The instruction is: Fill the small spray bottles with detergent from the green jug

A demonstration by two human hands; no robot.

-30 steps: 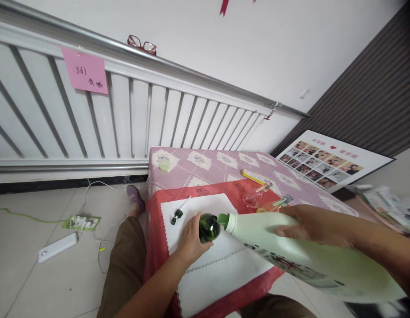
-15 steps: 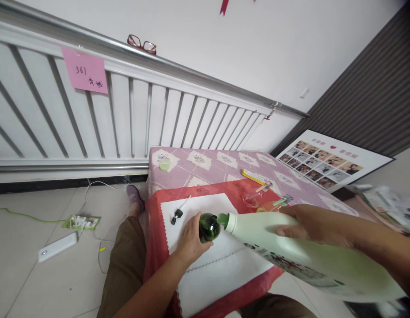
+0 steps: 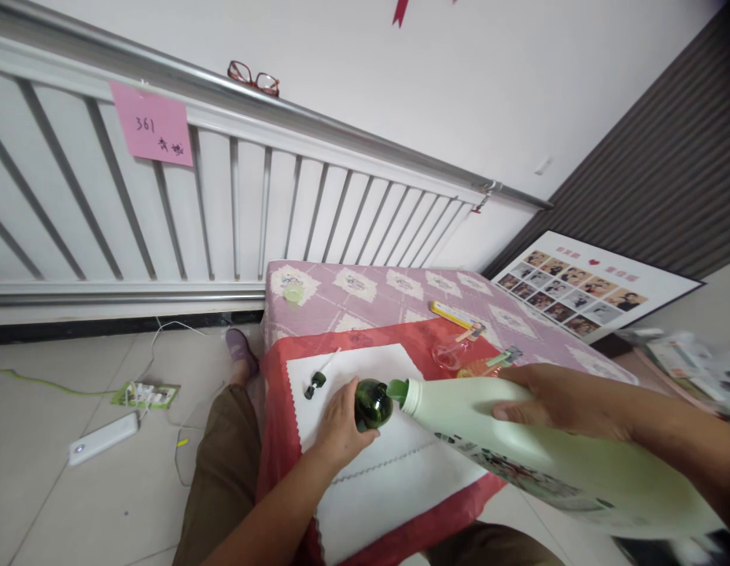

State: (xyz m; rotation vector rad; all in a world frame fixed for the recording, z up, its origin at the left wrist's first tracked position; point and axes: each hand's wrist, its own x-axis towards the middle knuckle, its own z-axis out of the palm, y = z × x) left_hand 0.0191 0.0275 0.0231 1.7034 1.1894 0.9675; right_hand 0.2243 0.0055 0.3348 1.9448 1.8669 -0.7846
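Note:
My left hand (image 3: 342, 424) is wrapped around a dark green bottle (image 3: 374, 406) above the white cloth (image 3: 400, 479). In my right hand (image 3: 547, 402) is a large pale green detergent jug (image 3: 554, 472), tilted on its side by its handle. The jug's green spout (image 3: 398, 390) is right at the mouth of the bottle; whether liquid flows is hard to make out. A black pump head (image 3: 315, 384) with a thin clear tube lies on the cloth beyond my left hand. A light green cap (image 3: 293, 294) sits at the table's far left corner.
A red cloth (image 3: 282, 393) lies under the white one on the patterned table (image 3: 394, 303). Past the jug are a yellow box (image 3: 451, 314) and clear plastic items (image 3: 451, 354). A power strip (image 3: 144, 395) and cables lie on the floor at left. A radiator (image 3: 247, 204) lines the wall.

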